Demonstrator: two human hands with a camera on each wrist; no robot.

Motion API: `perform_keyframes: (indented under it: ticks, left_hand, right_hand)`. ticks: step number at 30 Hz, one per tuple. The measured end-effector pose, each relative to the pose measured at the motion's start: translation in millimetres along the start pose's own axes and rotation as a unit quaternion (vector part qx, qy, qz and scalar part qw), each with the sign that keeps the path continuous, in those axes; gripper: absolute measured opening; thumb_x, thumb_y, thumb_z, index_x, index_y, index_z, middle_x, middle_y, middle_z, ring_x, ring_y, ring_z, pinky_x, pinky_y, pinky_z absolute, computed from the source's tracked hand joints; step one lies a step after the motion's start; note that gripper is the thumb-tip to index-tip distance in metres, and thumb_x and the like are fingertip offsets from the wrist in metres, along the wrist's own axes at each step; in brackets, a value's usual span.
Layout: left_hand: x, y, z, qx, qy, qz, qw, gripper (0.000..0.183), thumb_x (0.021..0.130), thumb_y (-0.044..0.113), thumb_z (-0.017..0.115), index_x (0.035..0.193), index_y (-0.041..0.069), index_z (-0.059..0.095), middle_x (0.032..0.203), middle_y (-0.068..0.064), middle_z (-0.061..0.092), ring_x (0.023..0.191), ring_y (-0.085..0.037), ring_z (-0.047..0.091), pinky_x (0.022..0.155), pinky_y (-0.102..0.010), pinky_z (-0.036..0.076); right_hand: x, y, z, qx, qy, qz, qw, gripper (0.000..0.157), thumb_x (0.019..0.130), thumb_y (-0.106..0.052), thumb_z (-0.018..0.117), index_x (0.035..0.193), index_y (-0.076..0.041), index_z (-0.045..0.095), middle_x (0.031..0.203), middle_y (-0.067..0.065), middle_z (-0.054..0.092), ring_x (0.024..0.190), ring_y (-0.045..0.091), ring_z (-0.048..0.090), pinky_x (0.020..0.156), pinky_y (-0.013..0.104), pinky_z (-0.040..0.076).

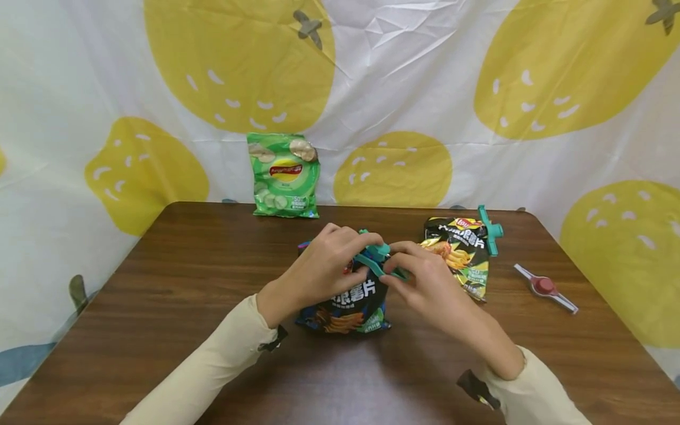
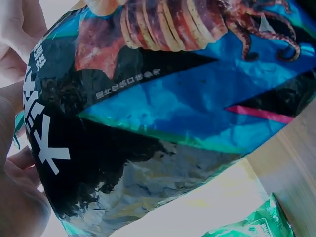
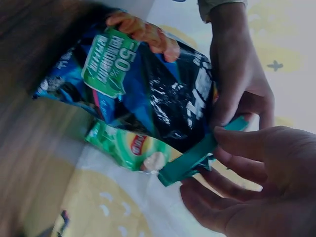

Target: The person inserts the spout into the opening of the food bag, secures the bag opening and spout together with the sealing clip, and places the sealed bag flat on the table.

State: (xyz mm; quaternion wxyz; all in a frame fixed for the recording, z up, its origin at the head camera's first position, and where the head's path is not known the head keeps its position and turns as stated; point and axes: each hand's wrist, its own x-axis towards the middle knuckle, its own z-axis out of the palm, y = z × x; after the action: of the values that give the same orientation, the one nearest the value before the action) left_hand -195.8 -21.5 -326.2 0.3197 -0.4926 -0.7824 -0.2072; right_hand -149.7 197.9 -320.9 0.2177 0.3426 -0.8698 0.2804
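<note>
A black and blue chip bag [image 1: 345, 307] stands upright at the middle of the table, its printed front toward me. A teal bag clip [image 1: 370, 262] lies across its top edge; the right wrist view shows the clip's long bar [image 3: 190, 155] along the bag's mouth. My left hand [image 1: 332, 260] grips the bag's top left corner, thumb on the front and index finger reaching over by the clip. With thumb and fingers my right hand [image 1: 425, 283] pinches the clip at its right side. In the left wrist view the bag's back [image 2: 168, 98] fills most of the picture.
A green chip bag [image 1: 284, 177] stands at the table's back edge against the fruit-print cloth [image 1: 393, 82]. To the right lies a black and yellow chip bag [image 1: 462, 248] with a teal clip [image 1: 492, 231] on its end. Nearby is a red and white clip [image 1: 545, 287].
</note>
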Motion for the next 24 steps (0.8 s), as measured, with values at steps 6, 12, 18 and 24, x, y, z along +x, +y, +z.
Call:
perform_keyframes:
  ticks: [6, 12, 18, 24]
  left_hand:
    - [-1.2, -1.3, 1.4, -0.014, -0.003, -0.008, 0.9999, 0.041, 0.083, 0.011, 0.071, 0.123, 0.015, 0.064, 0.091, 0.002, 0.066, 0.084, -0.014, 0.060, 0.080, -0.035, 0.043]
    - [-3.4, 1.0, 8.5, -0.023, -0.010, -0.020, 0.9995, 0.044, 0.086, 0.009, 0.070, 0.128, 0.015, 0.064, 0.096, 0.000, 0.065, 0.091, -0.016, 0.060, 0.082, -0.039, 0.042]
    - [-2.9, 5.5, 9.8, -0.020, -0.013, -0.048, 0.9986, 0.051, 0.087, 0.010, 0.071, 0.135, 0.014, 0.056, 0.096, 0.000, 0.064, 0.090, -0.015, 0.059, 0.085, -0.040, 0.042]
    - [-0.2, 9.8, 6.5, -0.056, -0.014, -0.107, 0.9926, 0.076, 0.085, 0.011, 0.077, 0.146, 0.010, 0.033, 0.074, 0.001, 0.051, 0.072, -0.014, 0.048, 0.078, -0.037, 0.043]
  right_hand:
    - [2, 5, 6.1, 0.081, 0.011, 0.055, 0.995, 0.054, 0.082, -0.003, 0.081, 0.125, -0.006, 0.049, 0.121, 0.007, 0.060, 0.105, 0.018, 0.063, 0.084, 0.034, 0.055]
    - [-1, 9, 11.9, 0.063, 0.012, 0.019, 0.998, 0.062, 0.085, -0.006, 0.078, 0.141, -0.003, 0.052, 0.129, 0.007, 0.063, 0.109, 0.018, 0.064, 0.089, 0.040, 0.054]
    - [-1, 9, 13.7, 0.066, 0.018, 0.011, 0.998, 0.057, 0.087, -0.003, 0.076, 0.139, -0.001, 0.053, 0.129, 0.009, 0.063, 0.105, 0.017, 0.065, 0.084, 0.037, 0.055]
    - [0, 9, 15.0, 0.071, 0.019, 0.001, 0.997, 0.053, 0.088, 0.000, 0.074, 0.137, 0.002, 0.053, 0.130, 0.012, 0.061, 0.102, 0.017, 0.065, 0.081, 0.036, 0.056]
